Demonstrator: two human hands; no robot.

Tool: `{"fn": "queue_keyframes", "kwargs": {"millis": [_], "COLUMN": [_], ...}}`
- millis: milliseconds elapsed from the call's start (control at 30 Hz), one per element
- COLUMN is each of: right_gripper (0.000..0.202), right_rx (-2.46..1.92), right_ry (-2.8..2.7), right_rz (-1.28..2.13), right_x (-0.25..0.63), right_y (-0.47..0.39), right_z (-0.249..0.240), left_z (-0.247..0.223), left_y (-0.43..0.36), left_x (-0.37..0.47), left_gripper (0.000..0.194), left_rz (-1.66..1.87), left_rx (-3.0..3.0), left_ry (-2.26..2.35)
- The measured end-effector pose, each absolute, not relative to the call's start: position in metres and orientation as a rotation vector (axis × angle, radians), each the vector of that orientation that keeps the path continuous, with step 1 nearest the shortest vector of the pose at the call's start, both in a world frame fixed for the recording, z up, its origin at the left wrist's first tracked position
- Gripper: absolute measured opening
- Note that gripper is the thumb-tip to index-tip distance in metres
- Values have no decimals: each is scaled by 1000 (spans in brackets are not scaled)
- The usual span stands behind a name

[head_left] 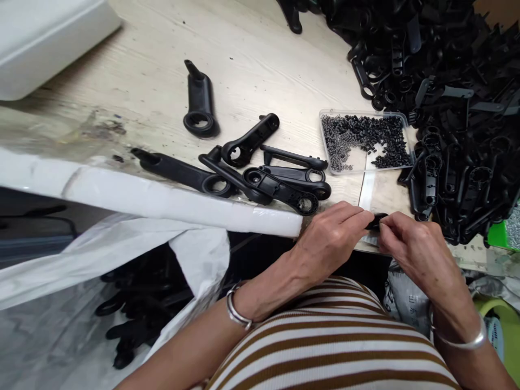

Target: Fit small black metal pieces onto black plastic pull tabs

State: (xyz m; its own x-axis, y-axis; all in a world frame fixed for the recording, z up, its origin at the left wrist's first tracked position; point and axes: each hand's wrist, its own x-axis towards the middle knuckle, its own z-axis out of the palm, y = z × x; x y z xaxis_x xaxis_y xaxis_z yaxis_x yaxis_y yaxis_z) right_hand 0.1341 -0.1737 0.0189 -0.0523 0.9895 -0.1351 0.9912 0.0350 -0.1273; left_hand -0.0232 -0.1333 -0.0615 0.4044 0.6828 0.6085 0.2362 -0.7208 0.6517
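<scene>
Between my two hands, at the table's front edge, is a black plastic part [374, 221], mostly covered by my fingers. My left hand [335, 235] is closed around its left end. My right hand [414, 241] pinches at its right end; whether a small piece sits in those fingertips I cannot make out. Just beyond my hands lies a shallow clear plastic box [368, 172] with many tiny black and metallic pieces [357, 132]. Left of my hands, several black plastic arms with ring ends [284, 189] lie in a loose cluster, some overlapping.
A large heap of black plastic parts [450, 119] covers the table's right side. One black arm [199, 103] lies apart farther back. A white container [52, 43] stands at the far left. White padding [182, 200] lines the front edge, above an open bag [81, 325] of black parts.
</scene>
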Motion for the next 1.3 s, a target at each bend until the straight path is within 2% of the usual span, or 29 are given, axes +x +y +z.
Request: {"fn": "queue_keyframes", "kwargs": {"millis": [233, 333, 433, 533, 600, 733, 933, 1067, 1300], "right_gripper": [18, 20, 18, 22, 23, 35, 53, 47, 46], "right_rx": [1892, 1892, 2086, 2456, 2741, 3191, 3158, 3175, 3313], "right_ry": [2150, 2107, 2204, 2177, 2021, 1746, 1403, 1307, 1437], "right_rz": [215, 299, -59, -848, -1251, -1695, -2417, -2539, -2298], "right_x": [103, 97, 113, 137, 146, 145, 134, 129, 120], "right_y": [-181, -180, -176, -177, -181, -190, -186, -180, -170], "right_z": [21, 22, 19, 9, 2, -8, -13, -17, -25], "left_z": [-64, -64, -64, -63, -63, -60, -55, -52, -51], "left_y": [-135, -135, -135, -135, -135, -137, -144, -148, -149], "left_x": [-22, -23, -24, -23, -23, -21, -19, -19, -18], "left_gripper": [11, 12, 8, 5, 6, 9, 14, 16, 15], "left_rz": [1294, 1285, 1265, 1288, 1339, 1436, 1513, 1525, 1532], "left_rx": [2164, 2163, 2181, 2191, 2178, 2142, 2136, 2149, 2152], "left_ry": [789, 801, 821, 818, 836, 891, 928, 909, 944]}}
